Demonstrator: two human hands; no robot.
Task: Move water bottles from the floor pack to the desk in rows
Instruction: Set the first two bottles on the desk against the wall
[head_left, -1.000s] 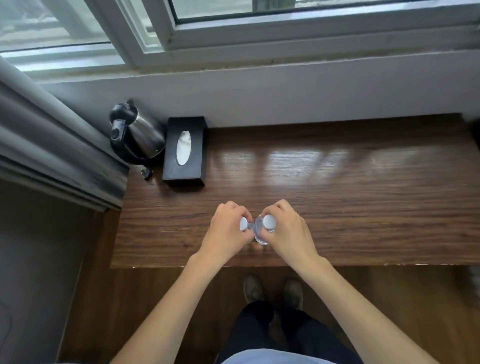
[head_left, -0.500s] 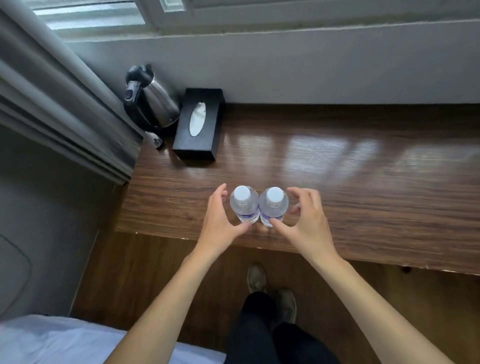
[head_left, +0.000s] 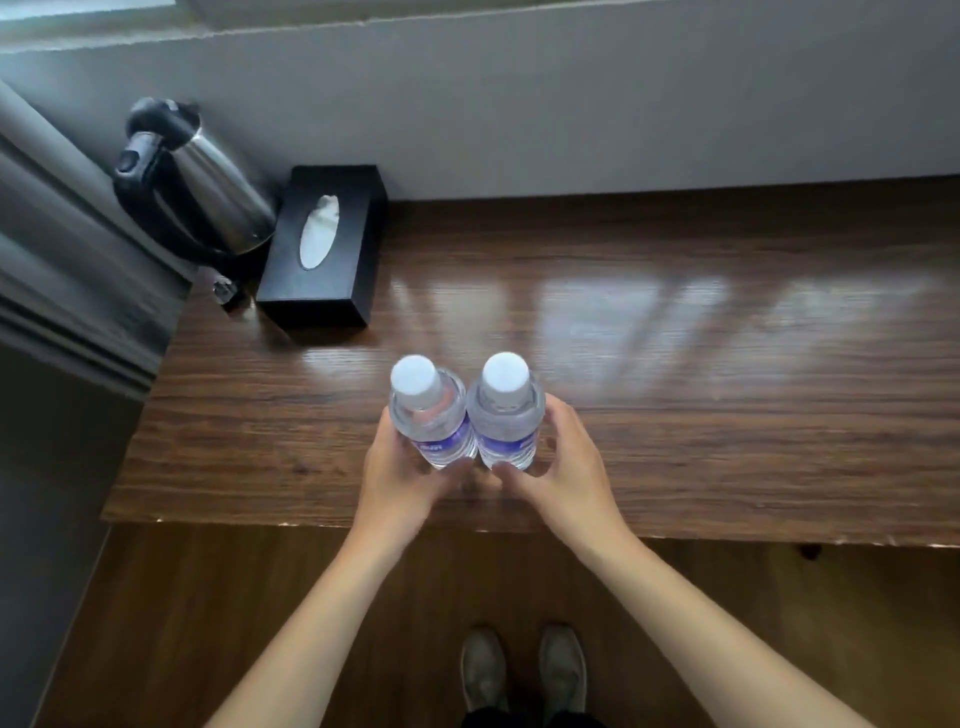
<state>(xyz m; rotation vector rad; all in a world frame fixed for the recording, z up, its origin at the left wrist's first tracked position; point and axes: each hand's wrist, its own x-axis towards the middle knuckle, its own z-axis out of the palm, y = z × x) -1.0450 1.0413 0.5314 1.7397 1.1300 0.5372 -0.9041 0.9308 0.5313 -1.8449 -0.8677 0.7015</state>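
Two clear water bottles with white caps and purple labels stand upright, side by side and touching, near the front edge of the dark wooden desk (head_left: 727, 415). My left hand (head_left: 397, 475) wraps round the lower part of the left bottle (head_left: 431, 415), thumb in front. My right hand (head_left: 569, 467) curls the same way round the lower part of the right bottle (head_left: 506, 415). The floor pack is out of view.
A steel kettle with a black handle (head_left: 192, 182) and a black tissue box (head_left: 324, 244) stand at the desk's back left corner. A grey curtain (head_left: 62, 260) hangs at the left. The wall runs behind the desk. My shoes (head_left: 524, 670) are on the wooden floor below.
My hands left the bottle caps, opened beside the two standing bottles, then closed round their lower bodies. The view has tilted down and drawn closer.
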